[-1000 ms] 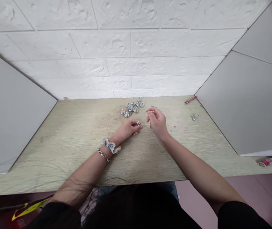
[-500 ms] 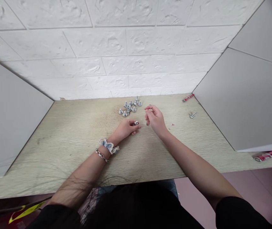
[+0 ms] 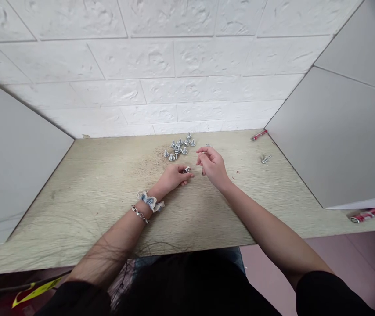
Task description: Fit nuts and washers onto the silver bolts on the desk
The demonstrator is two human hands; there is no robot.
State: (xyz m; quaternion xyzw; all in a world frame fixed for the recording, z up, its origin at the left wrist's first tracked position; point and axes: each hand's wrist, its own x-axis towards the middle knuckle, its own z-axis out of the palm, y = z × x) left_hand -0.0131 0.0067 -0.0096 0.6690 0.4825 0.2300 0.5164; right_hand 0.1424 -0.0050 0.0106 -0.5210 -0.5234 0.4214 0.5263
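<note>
My left hand (image 3: 174,176) pinches a small silver bolt (image 3: 187,169) between thumb and fingers, just above the wooden tabletop. A little to the right, my right hand (image 3: 212,164) has thumb and index finger drawn together in a pinch. What sits in that pinch, if anything, is too small to make out. Beyond both hands, a cluster of silver bolts with washers (image 3: 178,149) lies on the wood, most with shanks pointing up. A small metal piece (image 3: 208,145) shows just behind my right hand, partly hidden by it.
The wooden tabletop (image 3: 108,184) ends at a white brick-pattern wall (image 3: 161,92), with grey panels at left and right. To the right lie small metal parts (image 3: 265,159), a red and silver tube-shaped item (image 3: 259,135) and a similar one (image 3: 367,215) near the front edge.
My right hand has shifted slightly left, toward the bolt in my left hand. The left hand keeps its hold on the bolt, almost still.
</note>
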